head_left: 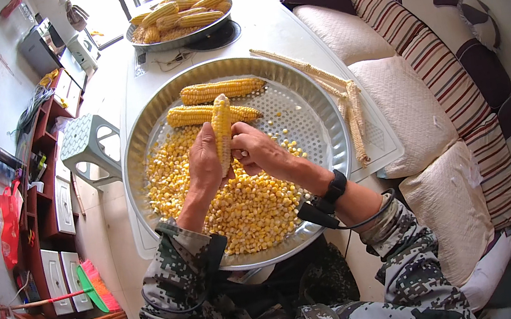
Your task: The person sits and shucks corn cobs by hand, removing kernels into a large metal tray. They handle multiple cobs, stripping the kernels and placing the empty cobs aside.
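Observation:
An ear of corn stands nearly upright between my hands, above a large round metal pan. My left hand is wrapped round its left side. On its right side my right hand presses with curled fingers; its fingertips are partly hidden. Loose yellow kernels cover the near and left parts of the perforated pan bottom. Just beyond my hands, two more ears lie crosswise: a farther ear and a nearer ear, partly covered by the one I hold.
Stripped cobs lie on the white table right of the pan. At the table's far end a second pan holds a pile of ears. A plastic stool stands left; a cushioned sofa runs along the right.

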Tool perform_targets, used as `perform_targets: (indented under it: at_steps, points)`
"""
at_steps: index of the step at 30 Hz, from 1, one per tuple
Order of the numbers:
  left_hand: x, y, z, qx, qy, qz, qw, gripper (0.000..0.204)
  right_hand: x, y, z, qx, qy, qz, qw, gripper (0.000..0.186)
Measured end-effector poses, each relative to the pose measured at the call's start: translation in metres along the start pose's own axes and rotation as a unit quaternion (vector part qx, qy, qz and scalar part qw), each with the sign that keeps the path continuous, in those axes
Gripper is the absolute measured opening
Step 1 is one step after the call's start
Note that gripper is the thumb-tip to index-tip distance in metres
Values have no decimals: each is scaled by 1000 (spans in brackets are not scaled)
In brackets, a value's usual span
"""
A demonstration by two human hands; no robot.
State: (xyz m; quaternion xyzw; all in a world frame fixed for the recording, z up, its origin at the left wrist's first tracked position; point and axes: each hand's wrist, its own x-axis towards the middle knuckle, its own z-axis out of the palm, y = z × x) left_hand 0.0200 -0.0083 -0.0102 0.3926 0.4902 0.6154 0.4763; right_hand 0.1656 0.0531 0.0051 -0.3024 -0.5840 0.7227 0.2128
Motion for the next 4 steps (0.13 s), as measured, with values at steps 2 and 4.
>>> perform_targets:
  at_steps: [2,4]
  points:
    - [-1,1,-1,15,-7,-2,1000,54,2,1,0,-16,3,-3,1000,38]
    - [-3,2,0,20,-11,-5,1000,53,1,1,2,-61,23,-19,998,36]
